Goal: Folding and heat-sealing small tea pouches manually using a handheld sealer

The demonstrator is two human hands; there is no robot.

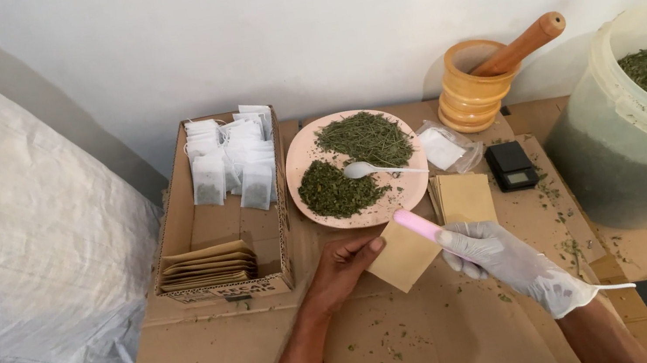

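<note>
While the left hand (344, 263) pinches one flat brown paper bag (404, 256) over the table (424, 350), the gloved right hand (491, 249) grips one pink stick (419, 225) touching it. One pink plate (303, 157) holds two green leaf piles and one white spoon (370, 169).

bucket (645, 142) cut off at right edge, envelope (404, 256) corner hidden under left hand (345, 266)

Head view looks down (steeply, close) on the cardboard-covered table (222, 359).

near: bare cardboard (424, 350), room to pass
far: plate (310, 153) blocks
left: box (173, 234)
right: bucket (629, 154)
</note>
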